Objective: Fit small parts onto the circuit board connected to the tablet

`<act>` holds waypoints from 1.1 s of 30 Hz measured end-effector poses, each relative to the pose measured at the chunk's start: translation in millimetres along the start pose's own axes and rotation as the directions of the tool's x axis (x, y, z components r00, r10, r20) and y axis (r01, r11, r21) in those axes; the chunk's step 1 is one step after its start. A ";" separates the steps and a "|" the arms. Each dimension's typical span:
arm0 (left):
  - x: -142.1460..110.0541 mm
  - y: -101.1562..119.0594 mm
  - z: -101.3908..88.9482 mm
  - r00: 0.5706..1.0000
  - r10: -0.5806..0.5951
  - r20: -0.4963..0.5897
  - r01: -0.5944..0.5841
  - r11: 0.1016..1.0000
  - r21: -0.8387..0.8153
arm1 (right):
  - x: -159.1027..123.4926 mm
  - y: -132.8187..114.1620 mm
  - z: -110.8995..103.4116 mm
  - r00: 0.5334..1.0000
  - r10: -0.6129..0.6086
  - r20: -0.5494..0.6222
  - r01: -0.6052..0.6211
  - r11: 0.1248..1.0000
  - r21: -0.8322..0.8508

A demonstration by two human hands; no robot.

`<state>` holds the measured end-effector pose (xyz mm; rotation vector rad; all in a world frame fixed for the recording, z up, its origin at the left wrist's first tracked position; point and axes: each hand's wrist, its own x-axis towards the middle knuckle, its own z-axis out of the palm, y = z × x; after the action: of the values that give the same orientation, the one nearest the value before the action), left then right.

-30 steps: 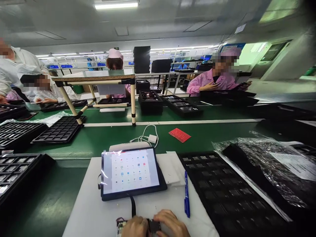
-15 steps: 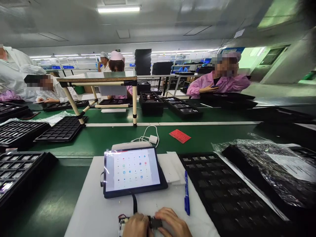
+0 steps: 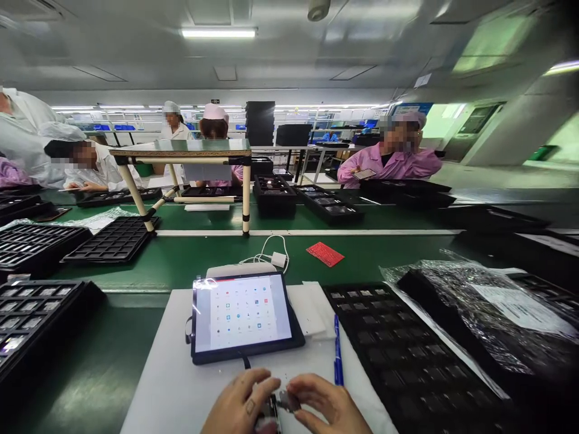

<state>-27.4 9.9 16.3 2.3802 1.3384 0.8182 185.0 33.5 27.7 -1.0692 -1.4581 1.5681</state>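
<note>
Where hands point(image 3: 239, 401) work, white mat point(image 3: 154, 386) tops green assembly line point(image 3: 90, 361).

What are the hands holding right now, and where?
The left hand and right hand both hold a small circuit board near its upper end; fingers hide the exact grip.

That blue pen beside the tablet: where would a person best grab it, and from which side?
Pinch the blue pen around its middle, from above and slightly from the tablet side: it lies flat on the white mat, with the black tray close on its other side. The right hand is nearest.
</note>
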 end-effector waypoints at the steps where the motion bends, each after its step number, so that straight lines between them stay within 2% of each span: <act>1: 3.6 -2.4 -3.4 0.997 0.083 -0.003 -0.083 0.997 -0.003 | 3.0 -6.8 3.1 1.000 0.006 0.009 -0.006 1.000 0.024; 4: 19.9 -5.8 -17.0 0.974 0.228 -0.017 -0.228 0.970 -0.078 | 16.3 -24.7 12.9 0.998 -0.027 0.049 0.024 0.998 0.059; 6: 31.3 -5.9 -27.8 0.979 0.202 -0.040 -0.205 0.955 -0.213 | 27.8 -33.4 17.6 0.994 -0.065 0.084 0.059 0.995 0.075; 9: 42.9 -10.6 -36.6 0.999 0.022 -0.035 -0.035 0.908 -0.418 | 45.8 -38.2 20.8 0.984 -0.086 0.154 0.063 0.986 0.151; 11: 45.1 -18.5 -32.9 0.987 -0.157 -0.012 0.127 0.838 -0.531 | 55.7 -34.6 21.7 0.978 -0.107 0.182 0.064 0.972 0.226; 14: 41.4 -31.6 -17.2 0.914 -0.399 0.072 0.324 0.613 -0.720 | 63.1 -21.5 24.8 0.982 -0.125 0.142 0.078 0.951 0.301; 16: 36.9 -36.6 -7.3 0.870 -0.475 0.130 0.372 0.461 -0.806 | 62.5 -12.1 28.4 0.986 -0.116 0.121 0.071 0.944 0.324; 18: 32.4 -37.9 -2.2 0.853 -0.502 0.144 0.373 0.391 -0.842 | 59.2 -5.2 32.7 0.989 -0.089 0.118 0.043 0.937 0.346; 20: 28.6 -37.2 -2.0 0.858 -0.496 0.136 0.366 0.403 -0.839 | 55.2 -1.8 36.6 0.994 -0.037 0.101 -0.002 0.931 0.364; 21: 26.9 -36.8 -3.1 0.867 -0.484 0.118 0.357 0.439 -0.824 | 53.3 -1.0 38.1 0.996 -0.008 0.088 -0.025 0.929 0.369; 24: 22.7 -35.9 -6.3 0.922 -0.386 -0.038 0.240 0.643 -0.727 | 48.4 -0.1 40.0 0.996 0.076 0.047 -0.088 0.921 0.379; 26: 20.6 -34.9 -6.8 0.942 -0.308 -0.131 0.156 0.751 -0.642 | 45.5 1.1 39.2 0.993 0.112 0.041 -0.119 0.920 0.373; 29: 19.1 -31.7 -5.5 0.945 -0.269 -0.185 0.109 0.793 -0.599 | 41.6 2.8 38.2 0.988 0.147 0.041 -0.152 0.929 0.339; 33: 19.4 -26.0 -6.3 0.944 -0.177 -0.278 -0.019 0.812 -0.584 | 36.7 0.7 43.4 0.981 0.192 0.014 -0.186 0.928 0.323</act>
<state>-41.1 39.9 14.7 1.7455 1.0692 1.4034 130.8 50.2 24.1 -1.0463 -1.0603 1.8519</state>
